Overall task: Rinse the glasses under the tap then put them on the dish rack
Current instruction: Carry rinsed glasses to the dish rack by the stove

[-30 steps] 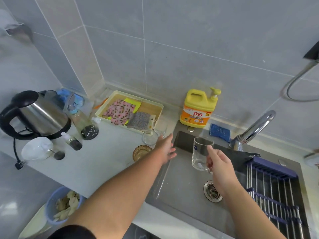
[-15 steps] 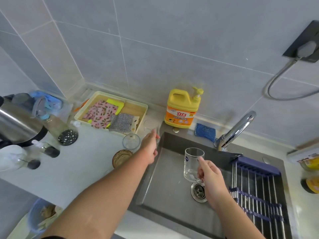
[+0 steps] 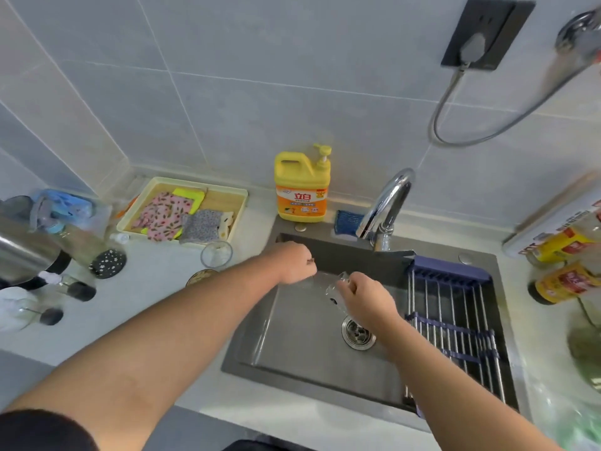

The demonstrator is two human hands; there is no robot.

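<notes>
A clear glass (image 3: 330,289) lies tilted and blurred over the grey sink (image 3: 292,346), mouth toward the left. My right hand (image 3: 366,296) grips its lower end. The curled fingers of my left hand (image 3: 294,262) meet its rim, though the motion blur hides the exact grip. Behind the hands stands the chrome tap (image 3: 387,203), with no water visible from it. The dish rack (image 3: 455,323), steel rods with blue ends, spans the sink's right side and holds nothing. A second glass (image 3: 216,253) stands on the counter left of the sink.
A yellow detergent bottle (image 3: 302,187) and a blue sponge (image 3: 348,219) sit behind the sink. A tray of cloths (image 3: 185,206), a brown-rimmed cup (image 3: 200,276), a kettle (image 3: 22,252) and small bottles fill the left counter. Sauce bottles (image 3: 566,281) stand at the right. The drain (image 3: 357,332) lies below my right wrist.
The glass has tipped from upright to lying sideways in my right hand. My left hand left the sink's left edge, moved right to the glass and curled its fingers. The view shifted right.
</notes>
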